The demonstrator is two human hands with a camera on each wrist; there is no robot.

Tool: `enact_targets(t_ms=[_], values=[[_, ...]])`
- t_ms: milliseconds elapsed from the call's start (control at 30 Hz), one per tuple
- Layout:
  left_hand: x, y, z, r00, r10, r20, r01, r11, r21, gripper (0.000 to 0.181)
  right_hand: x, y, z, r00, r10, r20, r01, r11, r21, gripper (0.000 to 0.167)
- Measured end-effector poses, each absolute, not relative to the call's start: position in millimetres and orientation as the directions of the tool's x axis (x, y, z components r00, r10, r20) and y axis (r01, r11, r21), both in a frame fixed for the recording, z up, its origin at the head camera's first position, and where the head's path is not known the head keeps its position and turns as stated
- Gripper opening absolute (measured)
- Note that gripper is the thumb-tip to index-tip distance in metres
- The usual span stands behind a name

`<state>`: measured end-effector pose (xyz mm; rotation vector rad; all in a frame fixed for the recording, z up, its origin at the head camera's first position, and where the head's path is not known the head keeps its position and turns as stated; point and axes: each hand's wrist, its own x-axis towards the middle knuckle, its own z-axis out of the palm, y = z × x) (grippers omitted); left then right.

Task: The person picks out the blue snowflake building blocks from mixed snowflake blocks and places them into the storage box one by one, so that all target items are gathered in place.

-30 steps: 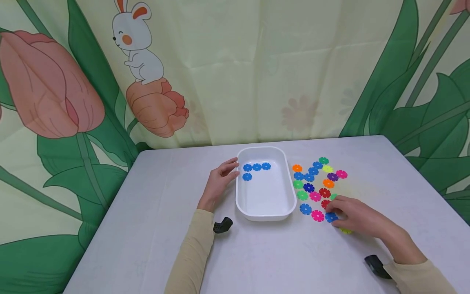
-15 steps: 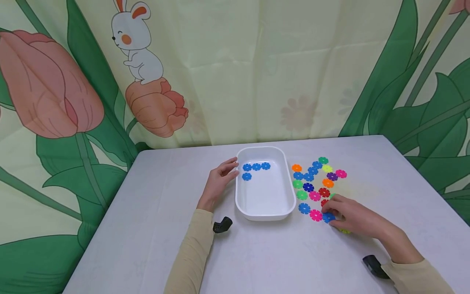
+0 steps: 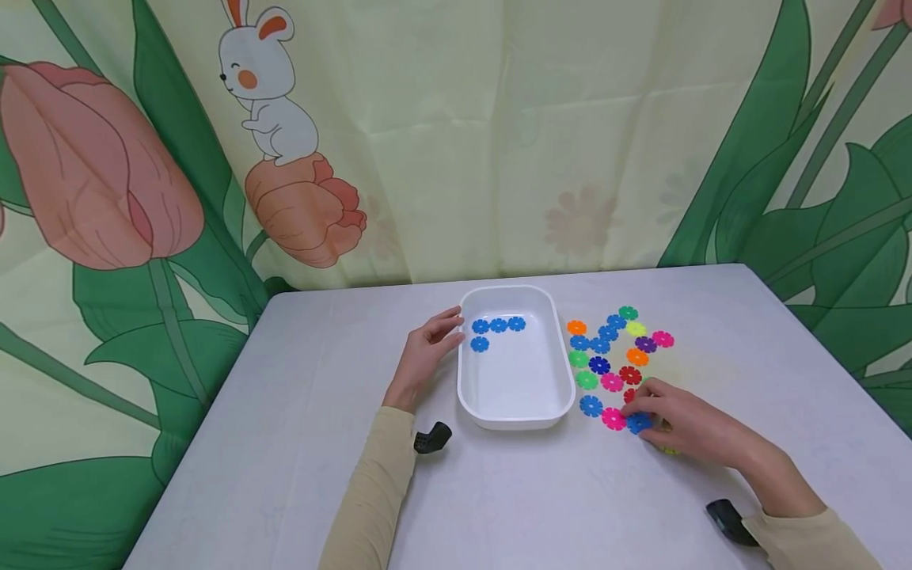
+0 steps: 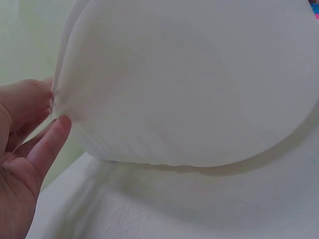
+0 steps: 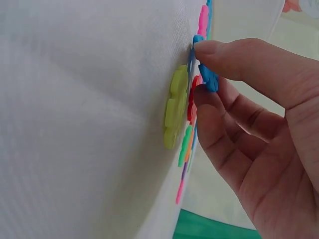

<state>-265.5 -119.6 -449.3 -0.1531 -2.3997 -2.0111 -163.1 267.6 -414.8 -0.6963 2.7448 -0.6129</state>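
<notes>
In the head view my left hand is at the left side of a white tray; the left wrist view has its thumb and fingers pinching the rim. Inside the tray lie several blue flower-shaped discs, three in a row with one below. At the right, my right hand pinches another blue flower-shaped disc at the near edge of a scattered group. In the right wrist view this blue disc sits tilted between thumb and fingers. A pink disc lies beside it, and a yellow disc is partly hidden under the hand.
Several loose discs in orange, green, red, purple, pink and blue lie right of the tray, such as an orange disc and a blue disc. A white cloth covers the table. A printed curtain hangs behind its far edge.
My right hand has shifted slightly left with the blue disc, and the neighbouring pink disc has slid a little left. The left hand and the tray have stayed in place.
</notes>
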Motion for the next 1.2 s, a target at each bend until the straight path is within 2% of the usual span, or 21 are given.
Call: enact_targets(t_ms=[300, 533, 1033, 1200], values=[[-263.6, -118.1, -449.7, -0.996, 0.064, 0.063, 0.073, 0.176, 0.982, 0.034, -162.9, 270.8, -415.9, -0.847, -0.517, -0.123, -0.420, 0.793, -0.441, 0.042], [-264.4, -118.1, -450.1, -0.995, 0.068, 0.068, 0.078, 0.163, 0.984, 0.034, -163.7, 269.9, -413.0, -0.864, -0.493, -0.102, -0.418, 0.815, -0.401, 0.041], [-264.6, -119.7, -449.9, -0.991, 0.083, 0.107, 0.121, 0.181, 0.976, 0.034, -167.1, 271.0, -413.2, -0.875, -0.473, -0.098, -0.393, 0.815, -0.425, 0.037], [-264.5, -119.9, -449.6, -0.992, 0.081, 0.093, 0.107, 0.183, 0.977, 0.035, -167.7, 269.8, -414.8, -0.876, -0.467, -0.124, -0.377, 0.821, -0.430, 0.041]])
